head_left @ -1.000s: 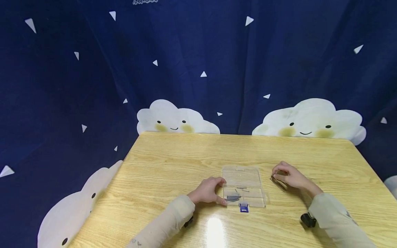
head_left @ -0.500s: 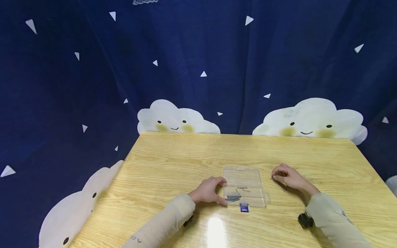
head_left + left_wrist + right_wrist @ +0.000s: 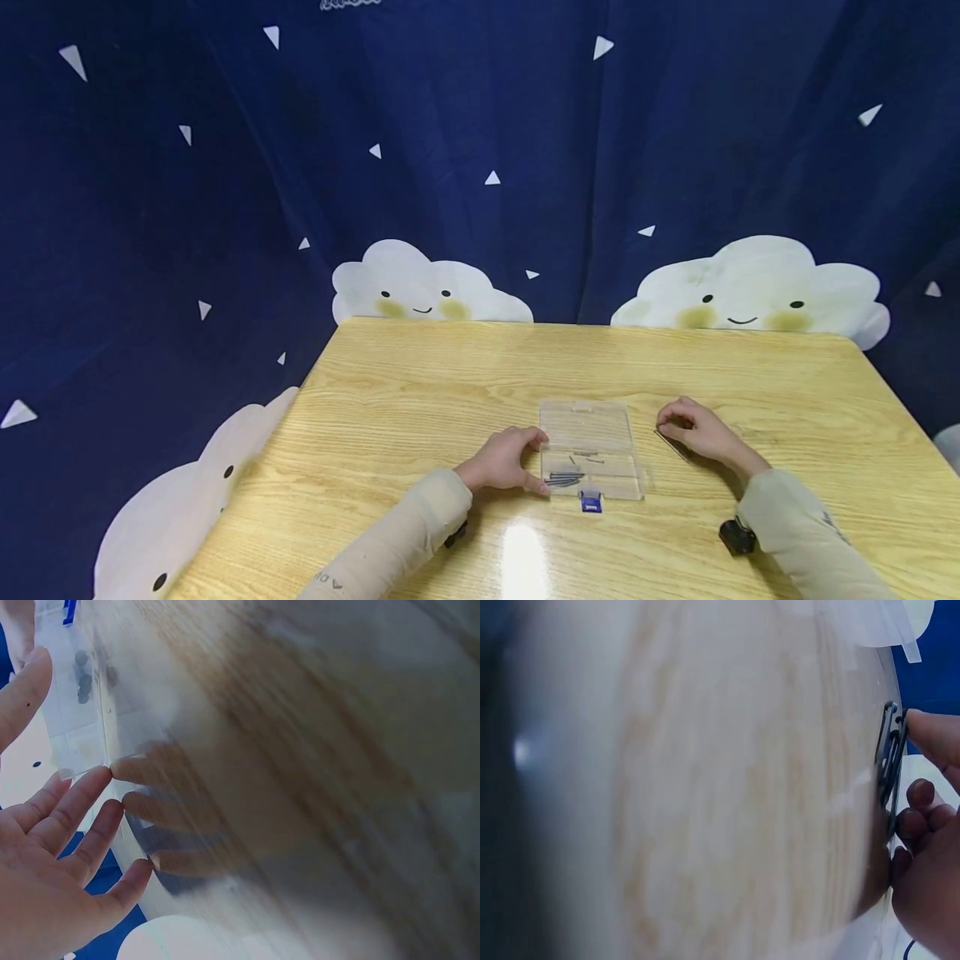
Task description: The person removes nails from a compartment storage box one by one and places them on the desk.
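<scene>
On the table lies a clear plastic box (image 3: 585, 427) (image 3: 79, 742) with its lid folded back and a blue latch (image 3: 591, 502) at the front. Its near part holds several long dark nails (image 3: 564, 479) and a few small ones (image 3: 588, 457). The left hand (image 3: 501, 461) (image 3: 60, 862) touches the box's left side, thumb and fingers spread and some fingertips on the tabletop. Right of the box, the right hand (image 3: 701, 429) (image 3: 934, 832), fingers curled, has its thumb and fingers at a small bunch of dark nails (image 3: 673, 446) (image 3: 889, 761), low over or on the table.
The wooden table (image 3: 420, 375) extends behind and to both sides of the box. A dark blue curtain (image 3: 450, 125) with white triangles and smiling clouds hangs behind it. A black wrist device (image 3: 738, 537) sits under the right sleeve.
The right hand and forearm have shifted slightly to the left, and the nails at its fingers look closer together. The left hand and box look nearly unchanged.
</scene>
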`<state>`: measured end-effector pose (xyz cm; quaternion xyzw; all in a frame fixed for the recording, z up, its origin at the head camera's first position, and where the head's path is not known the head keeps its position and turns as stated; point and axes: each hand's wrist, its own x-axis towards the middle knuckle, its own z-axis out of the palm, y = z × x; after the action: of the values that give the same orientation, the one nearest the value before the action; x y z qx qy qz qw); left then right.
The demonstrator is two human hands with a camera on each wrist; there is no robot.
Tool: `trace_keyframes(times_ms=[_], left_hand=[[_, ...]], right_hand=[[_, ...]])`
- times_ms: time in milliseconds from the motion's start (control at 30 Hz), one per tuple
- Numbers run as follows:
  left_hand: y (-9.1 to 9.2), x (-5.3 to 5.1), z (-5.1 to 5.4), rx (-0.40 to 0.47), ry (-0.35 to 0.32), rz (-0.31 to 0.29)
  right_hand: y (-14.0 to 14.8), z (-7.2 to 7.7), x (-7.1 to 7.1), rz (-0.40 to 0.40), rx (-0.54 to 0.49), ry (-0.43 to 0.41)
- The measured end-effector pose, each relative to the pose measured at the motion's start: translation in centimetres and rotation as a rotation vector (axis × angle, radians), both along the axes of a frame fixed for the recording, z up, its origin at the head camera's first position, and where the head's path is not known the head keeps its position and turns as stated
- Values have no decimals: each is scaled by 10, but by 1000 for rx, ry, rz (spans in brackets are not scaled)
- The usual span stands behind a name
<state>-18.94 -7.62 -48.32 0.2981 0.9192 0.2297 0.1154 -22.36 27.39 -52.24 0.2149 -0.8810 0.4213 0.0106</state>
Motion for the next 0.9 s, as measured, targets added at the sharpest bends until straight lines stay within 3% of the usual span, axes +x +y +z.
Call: trace_keyframes(times_ms=[200, 533, 900], left_hand=[[0, 0, 0, -1, 7, -6], [1, 0, 0, -2, -3, 0], [0, 0, 0, -6, -12, 5]], right_hand=[[0, -1, 1, -37, 20, 37], [2, 11, 6, -151, 61, -62], [1, 20, 14, -167, 22, -32]])
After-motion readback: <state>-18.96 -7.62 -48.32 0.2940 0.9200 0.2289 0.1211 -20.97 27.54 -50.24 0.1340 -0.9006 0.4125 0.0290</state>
